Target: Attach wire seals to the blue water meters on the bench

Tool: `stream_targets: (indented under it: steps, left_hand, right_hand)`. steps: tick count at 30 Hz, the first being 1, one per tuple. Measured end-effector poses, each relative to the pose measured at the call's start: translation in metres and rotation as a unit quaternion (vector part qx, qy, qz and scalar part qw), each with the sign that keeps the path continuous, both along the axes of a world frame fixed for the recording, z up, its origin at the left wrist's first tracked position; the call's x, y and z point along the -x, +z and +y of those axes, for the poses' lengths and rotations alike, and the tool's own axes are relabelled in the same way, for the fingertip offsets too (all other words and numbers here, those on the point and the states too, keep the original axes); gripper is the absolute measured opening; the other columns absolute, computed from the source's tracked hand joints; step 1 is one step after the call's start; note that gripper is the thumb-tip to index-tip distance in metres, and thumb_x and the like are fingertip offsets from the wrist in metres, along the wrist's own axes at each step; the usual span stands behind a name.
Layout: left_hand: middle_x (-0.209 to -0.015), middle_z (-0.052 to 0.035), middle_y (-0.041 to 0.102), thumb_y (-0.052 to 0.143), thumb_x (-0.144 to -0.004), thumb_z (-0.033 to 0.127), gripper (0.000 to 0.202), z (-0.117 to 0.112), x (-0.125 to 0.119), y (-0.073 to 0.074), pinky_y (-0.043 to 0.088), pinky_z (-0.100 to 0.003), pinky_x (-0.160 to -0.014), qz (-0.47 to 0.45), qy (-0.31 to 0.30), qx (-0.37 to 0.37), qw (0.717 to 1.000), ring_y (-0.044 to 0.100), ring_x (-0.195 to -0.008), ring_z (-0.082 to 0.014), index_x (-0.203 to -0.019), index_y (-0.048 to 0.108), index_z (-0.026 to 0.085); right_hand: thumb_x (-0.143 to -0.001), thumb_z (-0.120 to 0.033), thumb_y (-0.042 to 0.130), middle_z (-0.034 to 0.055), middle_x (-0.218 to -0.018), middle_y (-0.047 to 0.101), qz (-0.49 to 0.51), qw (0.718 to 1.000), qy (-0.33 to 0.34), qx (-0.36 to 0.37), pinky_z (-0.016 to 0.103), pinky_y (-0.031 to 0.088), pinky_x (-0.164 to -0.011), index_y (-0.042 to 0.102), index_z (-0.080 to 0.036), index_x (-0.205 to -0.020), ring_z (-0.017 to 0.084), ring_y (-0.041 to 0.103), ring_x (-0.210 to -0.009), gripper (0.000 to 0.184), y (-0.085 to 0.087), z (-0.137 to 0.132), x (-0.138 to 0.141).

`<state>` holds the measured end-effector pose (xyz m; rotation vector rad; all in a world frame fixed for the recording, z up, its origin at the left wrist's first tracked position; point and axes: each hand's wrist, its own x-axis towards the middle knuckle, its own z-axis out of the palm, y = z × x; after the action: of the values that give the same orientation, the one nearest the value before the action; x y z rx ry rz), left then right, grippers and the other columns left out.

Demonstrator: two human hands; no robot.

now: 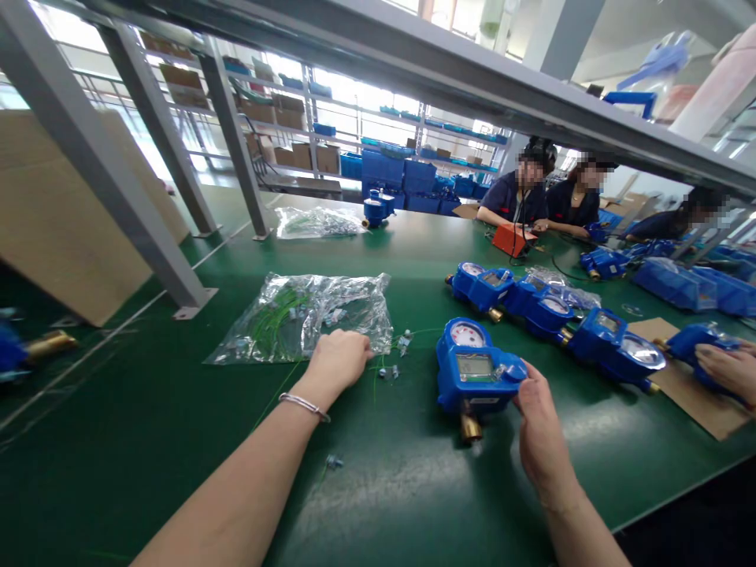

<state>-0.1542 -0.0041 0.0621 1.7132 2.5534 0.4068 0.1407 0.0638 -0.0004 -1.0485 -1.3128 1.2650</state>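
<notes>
Nearest the lens: right hand [540, 429], thumb and fingers closed against the right flank of the blue meter [476, 370], gripping it where it lies flat on the green tabletop [413, 504]. Meter directly left of that hand and touching it; long axis running away from the body, round dial at the far end, brass fitting [471, 428] pointing back toward the near edge.

Left hand [338, 358] well apart from the meter, off to its left, curled into a loose fist with knuckles up at the near edge of a clear plastic bag [307, 315] holding green wires and small parts. Cannot tell whether anything is pinched inside the fist. Thin bracelet [304, 405] on that wrist. Between fist and meter, a few small loose parts [390, 370]; one more [334, 461] nearer the body.

Farther right, a row of blue meters [555, 307], then a co-worker's hand [729, 370] on another meter over a cardboard sheet [697, 402]. Across the tabletop, seated people beside an orange device [511, 239].
</notes>
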Motion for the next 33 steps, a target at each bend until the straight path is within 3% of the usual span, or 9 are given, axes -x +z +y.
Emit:
stream_targets:
  steps: [6, 10, 12, 17, 20, 22, 25, 28, 33]
  left_hand:
    - [-0.097, -0.0110, 0.065, 0.028, -0.090, 0.043, 0.043, -0.021, -0.010, 0.050, 0.040, -0.035, -0.073, 0.107, 0.068, -0.085, 0.988, 0.057, -0.089, -0.0268, -0.102, 0.063, 0.021]
    - [-0.084, -0.0098, 0.063, 0.018, -0.092, 0.043, 0.053, -0.045, -0.004, 0.080, 0.038, -0.038, -0.071, 0.265, 0.164, -0.121, 0.942, 0.056, -0.084, -0.0280, -0.103, 0.064, 0.018]
    - [-0.077, -0.0065, 0.061, 0.018, -0.091, 0.042, 0.055, -0.053, 0.000, 0.089, 0.038, -0.036, -0.070, 0.273, 0.160, -0.090, 0.944, 0.057, -0.080, -0.0255, -0.096, 0.067, 0.017]
    - [-0.090, -0.0033, 0.067, 0.039, -0.088, 0.045, 0.035, -0.055, -0.037, 0.097, 0.040, -0.031, -0.066, 0.140, -0.049, -0.109, 0.983, 0.059, -0.080, -0.0216, -0.097, 0.067, 0.026]
    - [-0.079, -0.0032, 0.065, 0.041, -0.089, 0.037, 0.028, -0.058, -0.086, 0.095, 0.038, -0.032, -0.067, 0.080, -0.222, -0.104, 0.966, 0.057, -0.074, -0.0201, -0.093, 0.066, 0.025]
    - [-0.075, -0.0012, 0.063, 0.041, -0.089, 0.028, 0.023, -0.062, -0.113, 0.091, 0.035, -0.031, -0.064, 0.061, -0.297, -0.087, 0.949, 0.054, -0.068, -0.0181, -0.088, 0.064, 0.025]
    - [-0.072, 0.0003, 0.062, 0.042, -0.087, 0.020, 0.020, -0.067, -0.133, 0.088, 0.032, -0.031, -0.060, 0.060, -0.351, -0.064, 0.932, 0.053, -0.063, -0.0172, -0.081, 0.060, 0.024]
    - [-0.070, -0.0005, 0.063, 0.045, -0.086, 0.022, 0.018, -0.067, -0.136, 0.085, 0.034, -0.031, -0.058, 0.062, -0.364, -0.018, 0.929, 0.056, -0.061, -0.0188, -0.078, 0.060, 0.023]
    - [-0.069, -0.0014, 0.065, 0.047, -0.084, 0.019, 0.017, -0.056, -0.151, 0.064, 0.038, -0.033, -0.061, 0.066, -0.362, 0.022, 0.930, 0.059, -0.062, -0.0209, -0.073, 0.059, 0.022]
  right_hand:
    - [-0.083, -0.036, 0.052, 0.0118, -0.124, 0.045, -0.184, 0.935, -0.122, -0.276, 0.050, 0.030, -0.098, 0.045, -0.020, -0.123, 0.027, 0.041, -0.116, 0.043, 0.029, -0.034, -0.010]
    - [-0.083, -0.029, 0.053, 0.0109, -0.121, 0.047, -0.179, 0.911, -0.070, -0.364, 0.050, 0.033, -0.097, 0.049, -0.021, -0.118, 0.027, 0.043, -0.115, 0.036, 0.053, -0.054, -0.002]
    - [-0.083, -0.025, 0.053, 0.0102, -0.120, 0.048, -0.181, 0.910, -0.026, -0.371, 0.050, 0.035, -0.097, 0.050, -0.022, -0.116, 0.026, 0.044, -0.114, 0.033, 0.060, -0.060, 0.004]
    - [-0.086, -0.019, 0.048, 0.0097, -0.129, 0.044, -0.182, 0.889, 0.061, -0.417, 0.049, 0.037, -0.100, 0.043, -0.024, -0.127, 0.026, 0.042, -0.120, 0.041, 0.078, -0.069, 0.019]
    - [-0.087, -0.018, 0.047, 0.0096, -0.137, 0.039, -0.187, 0.872, 0.101, -0.441, 0.048, 0.036, -0.102, 0.028, -0.024, -0.137, 0.026, 0.037, -0.126, 0.054, 0.089, -0.075, 0.022]
    - [-0.088, -0.018, 0.045, 0.0090, -0.130, 0.047, -0.183, 0.879, 0.139, -0.419, 0.040, 0.043, -0.096, 0.025, -0.025, -0.138, 0.022, 0.048, -0.117, 0.054, 0.090, -0.078, 0.019]
    - [-0.089, -0.019, 0.043, 0.0065, -0.101, 0.062, -0.195, 0.885, 0.160, -0.392, 0.032, 0.051, -0.076, 0.037, -0.026, -0.131, 0.018, 0.060, -0.087, 0.043, 0.074, -0.072, 0.002]
    - [-0.089, -0.020, 0.043, 0.0047, -0.077, 0.062, -0.262, 0.855, 0.146, -0.423, 0.029, 0.048, -0.060, 0.052, -0.021, -0.117, 0.017, 0.056, -0.067, 0.029, 0.045, -0.052, -0.030]
    - [-0.091, -0.020, 0.040, 0.0061, -0.079, 0.061, -0.352, 0.847, 0.139, -0.374, 0.033, 0.047, -0.067, 0.058, -0.020, -0.107, 0.018, 0.055, -0.073, 0.024, 0.015, -0.018, -0.080]
